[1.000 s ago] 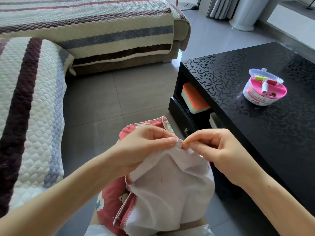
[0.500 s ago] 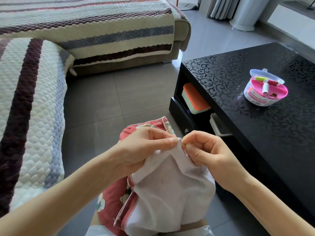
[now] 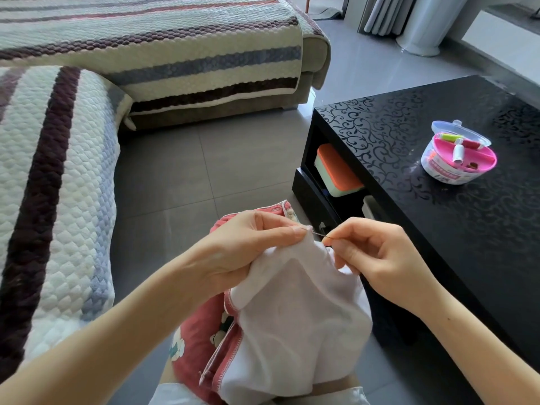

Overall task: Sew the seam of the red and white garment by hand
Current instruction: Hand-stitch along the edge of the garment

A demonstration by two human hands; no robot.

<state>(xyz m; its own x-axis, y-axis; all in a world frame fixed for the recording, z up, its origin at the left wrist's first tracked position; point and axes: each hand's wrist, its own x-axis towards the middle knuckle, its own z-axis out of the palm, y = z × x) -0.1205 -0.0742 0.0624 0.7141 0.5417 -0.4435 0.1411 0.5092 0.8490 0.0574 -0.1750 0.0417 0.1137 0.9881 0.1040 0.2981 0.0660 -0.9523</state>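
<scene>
left hand [image 3: 248, 247] pinches garment [image 3: 292, 317] | right hand [image 3: 377, 258] pinches needle [image 3: 320, 235] | sewing kit [image 3: 458, 154] on black table [image 3: 438, 244]

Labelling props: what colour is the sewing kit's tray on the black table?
Bright pink; the sewing kit tray shows best in the head view.

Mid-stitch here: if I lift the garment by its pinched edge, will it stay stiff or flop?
Probably floppy: the garment drapes in soft folds and bunches where the left hand pinches it. Likely light, since that fingertip pinch holds the edge up. It may tug against the needle in the right hand.
</scene>
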